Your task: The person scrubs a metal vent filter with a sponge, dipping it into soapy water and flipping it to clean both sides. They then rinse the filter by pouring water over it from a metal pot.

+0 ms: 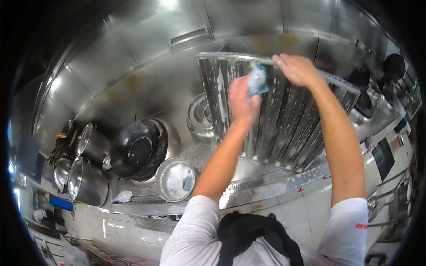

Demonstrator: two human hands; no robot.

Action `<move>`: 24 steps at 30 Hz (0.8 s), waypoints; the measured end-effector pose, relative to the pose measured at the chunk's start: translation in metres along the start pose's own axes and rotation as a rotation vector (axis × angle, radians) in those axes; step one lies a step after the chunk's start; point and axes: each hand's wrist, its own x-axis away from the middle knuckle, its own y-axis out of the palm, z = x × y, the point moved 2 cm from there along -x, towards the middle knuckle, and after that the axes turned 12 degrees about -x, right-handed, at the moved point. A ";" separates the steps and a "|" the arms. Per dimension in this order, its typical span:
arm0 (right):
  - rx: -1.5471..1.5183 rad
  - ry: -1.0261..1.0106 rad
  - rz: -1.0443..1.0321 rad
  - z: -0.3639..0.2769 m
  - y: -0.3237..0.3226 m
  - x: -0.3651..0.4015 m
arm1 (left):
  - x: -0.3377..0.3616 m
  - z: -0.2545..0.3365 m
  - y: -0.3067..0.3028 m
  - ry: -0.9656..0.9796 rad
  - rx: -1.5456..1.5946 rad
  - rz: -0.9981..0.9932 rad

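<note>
A metal baffle grease filter (284, 115) from a range hood stands tilted on the steel counter, its slats streaked with white suds. My left hand (244, 99), blurred by motion, is closed around a blue-green scrubbing cloth (258, 80) against the upper left of the slats. My right hand (296, 68) grips the filter's top edge, fingertips hooked over the rim. A round metal basin (165, 186) with foamy water sits left of my left forearm. Behind the filter's left side is a round steel burner ring (199, 117).
Black woks (133, 150) lean at the left, next to steel stockpots (88, 181). A crumpled white cloth (123, 197) lies near the counter's front edge. More dark pans (361, 99) stand at the right. Below is a tiled floor (120, 232). A steel wall (164, 75) rises behind.
</note>
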 end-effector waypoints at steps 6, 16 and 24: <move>0.012 -0.114 -0.031 -0.013 -0.018 0.018 | 0.002 0.025 0.060 -0.092 -0.159 0.035; -0.025 0.005 0.135 -0.024 -0.006 0.015 | 0.006 0.034 0.060 -0.190 -0.148 0.290; -0.002 -0.093 0.183 -0.010 -0.005 0.012 | 0.007 0.022 0.061 -0.100 -0.155 0.129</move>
